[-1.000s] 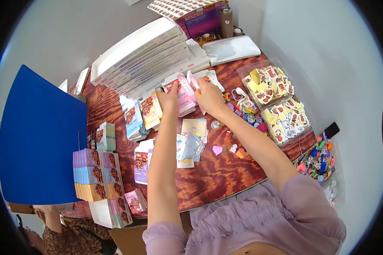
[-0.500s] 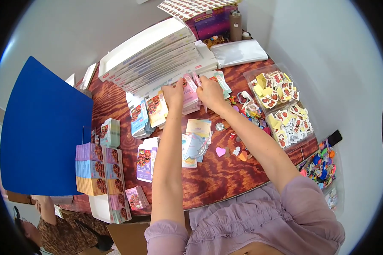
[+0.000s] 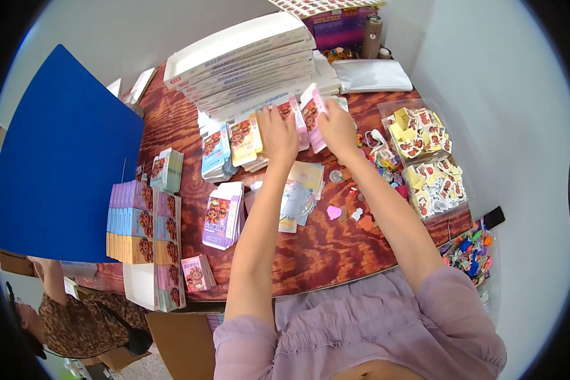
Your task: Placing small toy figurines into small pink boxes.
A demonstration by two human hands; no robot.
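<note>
The right hand (image 3: 337,130) is closed around the right edge of one pink carton (image 3: 311,115), thumb and fingers pinched together, though most of the fingers are hidden. That carton stands tilted at the far middle of the table, just right of the pink stack (image 3: 297,119). The left hand (image 3: 278,134) lies against this stack's left side, between it and the yellow stack (image 3: 245,140); its fingertips are hard to make out, so I cannot tell how far they are bent or whether they grip anything. The left hand covers part of the pink stack, and the right hand mostly hides something pale green beyond it. To the left stand one blue stack (image 3: 215,153) and, nearer, one purple stack (image 3: 218,220); how many cartons each contains cannot be counted. The left forearm partly covers the papers (image 3: 297,201) near the middle. Right of them lie one pink heart (image 3: 334,213), one white piece (image 3: 358,214) and one orange piece (image 3: 365,222). One clear tray (image 3: 386,152) at the right has two compartments of stickers, too jumbled to number. At the near left, a co-worker (image 3: 82,323) is cut off by the dark rim.
</note>
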